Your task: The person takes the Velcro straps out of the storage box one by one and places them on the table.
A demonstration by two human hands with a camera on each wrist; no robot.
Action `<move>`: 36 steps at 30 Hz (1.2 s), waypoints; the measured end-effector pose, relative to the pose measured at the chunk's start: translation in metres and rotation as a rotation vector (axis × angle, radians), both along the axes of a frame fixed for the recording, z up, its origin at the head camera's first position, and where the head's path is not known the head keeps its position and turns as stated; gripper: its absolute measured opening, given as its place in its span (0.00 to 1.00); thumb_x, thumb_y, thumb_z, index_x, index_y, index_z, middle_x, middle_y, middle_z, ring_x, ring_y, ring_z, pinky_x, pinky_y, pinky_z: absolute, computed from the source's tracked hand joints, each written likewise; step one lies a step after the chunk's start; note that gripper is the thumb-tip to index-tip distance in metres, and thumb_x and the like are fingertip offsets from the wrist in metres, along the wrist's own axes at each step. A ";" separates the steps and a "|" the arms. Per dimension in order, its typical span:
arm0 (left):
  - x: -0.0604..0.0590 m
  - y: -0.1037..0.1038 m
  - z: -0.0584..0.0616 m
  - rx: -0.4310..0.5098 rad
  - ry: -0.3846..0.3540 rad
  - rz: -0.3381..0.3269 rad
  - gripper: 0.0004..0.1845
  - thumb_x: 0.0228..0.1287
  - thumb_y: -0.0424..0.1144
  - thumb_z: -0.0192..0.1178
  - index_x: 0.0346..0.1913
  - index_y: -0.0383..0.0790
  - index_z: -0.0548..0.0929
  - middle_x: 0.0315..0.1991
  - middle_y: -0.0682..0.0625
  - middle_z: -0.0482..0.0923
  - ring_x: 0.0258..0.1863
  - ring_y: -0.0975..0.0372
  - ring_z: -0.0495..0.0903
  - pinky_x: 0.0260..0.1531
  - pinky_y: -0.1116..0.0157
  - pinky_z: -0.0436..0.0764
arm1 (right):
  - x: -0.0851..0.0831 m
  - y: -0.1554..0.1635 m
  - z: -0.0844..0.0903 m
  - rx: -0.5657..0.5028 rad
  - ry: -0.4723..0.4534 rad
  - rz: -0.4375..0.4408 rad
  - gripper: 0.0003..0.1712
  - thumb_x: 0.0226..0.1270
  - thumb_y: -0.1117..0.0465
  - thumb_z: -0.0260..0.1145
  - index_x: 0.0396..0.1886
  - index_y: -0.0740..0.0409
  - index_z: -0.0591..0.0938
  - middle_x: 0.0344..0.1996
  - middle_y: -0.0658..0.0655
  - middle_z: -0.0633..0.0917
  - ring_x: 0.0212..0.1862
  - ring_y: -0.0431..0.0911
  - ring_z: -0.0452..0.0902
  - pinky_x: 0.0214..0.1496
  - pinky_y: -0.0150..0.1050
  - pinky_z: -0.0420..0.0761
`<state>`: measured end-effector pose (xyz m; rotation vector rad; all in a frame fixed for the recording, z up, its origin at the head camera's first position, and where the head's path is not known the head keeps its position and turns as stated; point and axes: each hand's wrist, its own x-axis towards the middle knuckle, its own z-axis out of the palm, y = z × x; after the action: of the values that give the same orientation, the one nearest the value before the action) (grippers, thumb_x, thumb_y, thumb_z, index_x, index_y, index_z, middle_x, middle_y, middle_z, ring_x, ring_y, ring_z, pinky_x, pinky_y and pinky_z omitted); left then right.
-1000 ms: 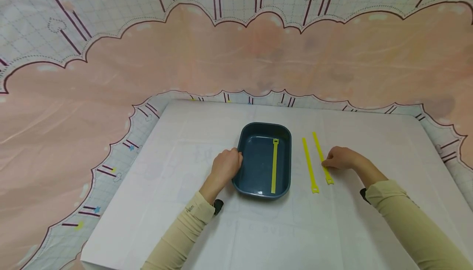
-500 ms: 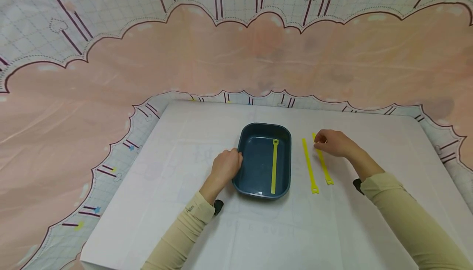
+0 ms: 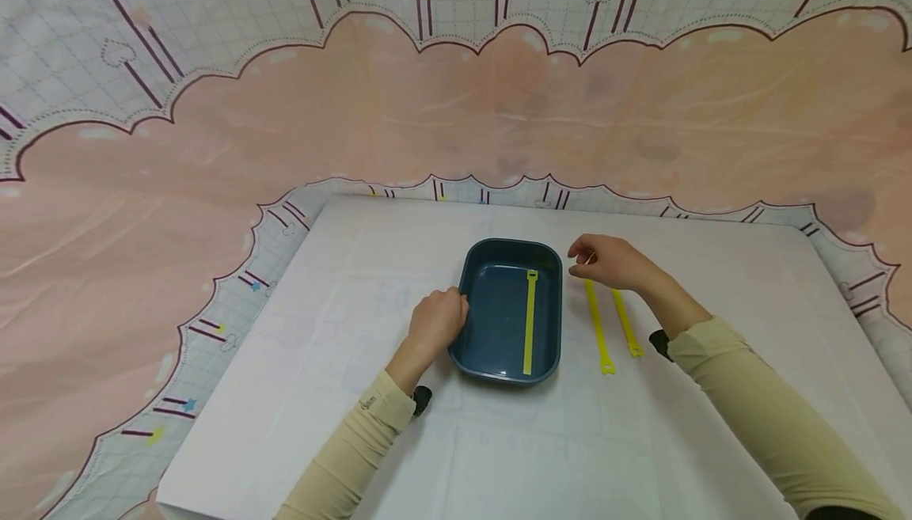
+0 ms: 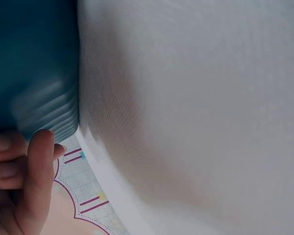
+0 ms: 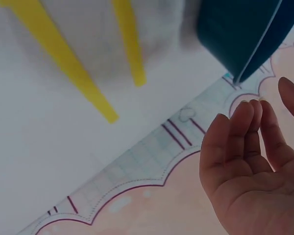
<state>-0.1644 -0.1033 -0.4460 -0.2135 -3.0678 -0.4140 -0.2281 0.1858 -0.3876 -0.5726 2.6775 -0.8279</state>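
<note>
**Left hand on the tray, right hand empty above two ties**

A white sheet (image 3: 499, 441) covers the table under both hands, with a pink-and-grid patterned cloth (image 3: 142, 187) beyond the fingertips and out to both sides.

The blue tray (image 3: 492, 322) sits between the hands. The left hand (image 3: 436, 322) rests against its left wall, fingers curled round the rim; in the left wrist view the fingertips (image 4: 39, 147) press the ribbed outer wall. One yellow tie (image 3: 529, 322) lies lengthwise inside the tray, on the side away from the left fingers.

The right hand (image 3: 609, 261) hangs in the air just right of the tray's far corner, fingers loosely bent, holding nothing; the right wrist view shows the palm bare and the fingers (image 5: 245, 142) close together. Two more ties lie on the sheet beneath and behind these fingers, side by side but apart: the left tie (image 3: 597, 326) nearer the tray, the right tie (image 3: 627, 326) partly hidden by the wrist.
</note>
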 end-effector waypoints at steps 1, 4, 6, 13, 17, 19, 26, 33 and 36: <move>0.000 0.000 0.000 -0.003 0.006 -0.002 0.16 0.73 0.39 0.53 0.29 0.31 0.79 0.23 0.39 0.79 0.23 0.49 0.82 0.22 0.55 0.79 | 0.000 -0.002 0.001 -0.005 0.002 0.005 0.19 0.66 0.62 0.66 0.52 0.68 0.78 0.40 0.60 0.80 0.42 0.52 0.74 0.45 0.46 0.76; 0.000 0.000 -0.001 -0.003 0.005 -0.002 0.16 0.73 0.39 0.53 0.29 0.31 0.79 0.23 0.39 0.79 0.23 0.49 0.82 0.22 0.55 0.79 | -0.002 -0.008 0.002 -0.019 -0.001 0.013 0.19 0.66 0.62 0.66 0.53 0.69 0.77 0.40 0.61 0.80 0.42 0.53 0.75 0.47 0.47 0.76; 0.000 0.000 -0.001 -0.004 0.008 -0.002 0.16 0.73 0.39 0.53 0.29 0.31 0.79 0.23 0.39 0.79 0.23 0.49 0.82 0.23 0.55 0.79 | -0.003 -0.010 0.003 -0.022 -0.004 0.015 0.20 0.66 0.61 0.67 0.53 0.68 0.77 0.40 0.61 0.80 0.43 0.53 0.75 0.48 0.47 0.76; -0.001 0.001 -0.001 -0.007 -0.002 0.011 0.15 0.73 0.39 0.53 0.29 0.32 0.79 0.23 0.40 0.79 0.23 0.50 0.82 0.22 0.55 0.79 | -0.006 -0.018 0.007 -0.034 -0.030 0.033 0.22 0.66 0.61 0.67 0.56 0.66 0.77 0.44 0.61 0.80 0.46 0.53 0.74 0.50 0.48 0.76; -0.002 0.002 0.000 -0.017 -0.009 0.013 0.16 0.73 0.39 0.53 0.30 0.32 0.80 0.22 0.41 0.79 0.22 0.51 0.81 0.22 0.56 0.79 | -0.009 -0.023 0.010 -0.050 -0.048 0.071 0.24 0.64 0.61 0.68 0.58 0.66 0.75 0.44 0.61 0.80 0.46 0.54 0.74 0.50 0.48 0.76; -0.002 0.002 0.000 -0.021 -0.007 0.014 0.16 0.73 0.39 0.53 0.29 0.32 0.79 0.22 0.41 0.79 0.21 0.52 0.81 0.22 0.57 0.78 | -0.012 -0.026 0.010 -0.061 -0.069 0.091 0.26 0.63 0.62 0.69 0.59 0.67 0.74 0.43 0.61 0.79 0.45 0.53 0.74 0.49 0.47 0.75; -0.003 0.004 0.002 -0.021 -0.017 0.018 0.15 0.73 0.39 0.53 0.30 0.32 0.79 0.22 0.41 0.79 0.21 0.53 0.81 0.21 0.58 0.78 | -0.019 -0.038 0.006 -0.043 -0.122 0.135 0.35 0.59 0.64 0.72 0.65 0.67 0.70 0.37 0.58 0.76 0.39 0.50 0.72 0.43 0.41 0.73; -0.002 0.005 0.002 -0.030 -0.024 0.027 0.16 0.74 0.40 0.53 0.31 0.32 0.80 0.22 0.41 0.78 0.20 0.54 0.80 0.21 0.58 0.78 | -0.020 -0.047 0.002 0.014 -0.173 0.182 0.44 0.58 0.64 0.72 0.72 0.65 0.61 0.37 0.58 0.78 0.40 0.49 0.73 0.44 0.42 0.74; -0.002 0.005 0.002 -0.032 -0.026 0.029 0.15 0.73 0.40 0.53 0.31 0.32 0.80 0.22 0.42 0.78 0.20 0.55 0.79 0.20 0.59 0.77 | -0.019 -0.050 -0.001 0.072 -0.194 0.197 0.48 0.58 0.64 0.73 0.74 0.65 0.58 0.40 0.59 0.80 0.41 0.50 0.74 0.46 0.42 0.75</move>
<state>-0.1668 -0.0980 -0.4444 -0.1655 -3.1003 -0.3693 -0.2473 0.1357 -0.3883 -0.6880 2.4185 -0.6915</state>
